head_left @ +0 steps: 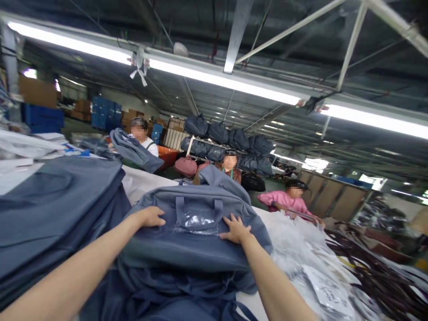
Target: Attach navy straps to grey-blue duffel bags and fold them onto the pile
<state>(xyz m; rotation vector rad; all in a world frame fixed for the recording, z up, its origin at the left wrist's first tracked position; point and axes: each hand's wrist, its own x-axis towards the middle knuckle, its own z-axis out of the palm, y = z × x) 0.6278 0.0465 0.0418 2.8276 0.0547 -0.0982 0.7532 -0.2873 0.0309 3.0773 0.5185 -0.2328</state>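
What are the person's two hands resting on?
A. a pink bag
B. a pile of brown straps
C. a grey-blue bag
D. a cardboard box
C: the left hand and right hand both lie flat on the grey-blue bag, one on each side of its handles.

Above you, long fluorescent tube lights run left to right under a dark ceiling crossed by grey metal beams. Far ahead a rack of dark bags stands, with stacked blue crates and cardboard boxes far left. Far right, windows glow bright.
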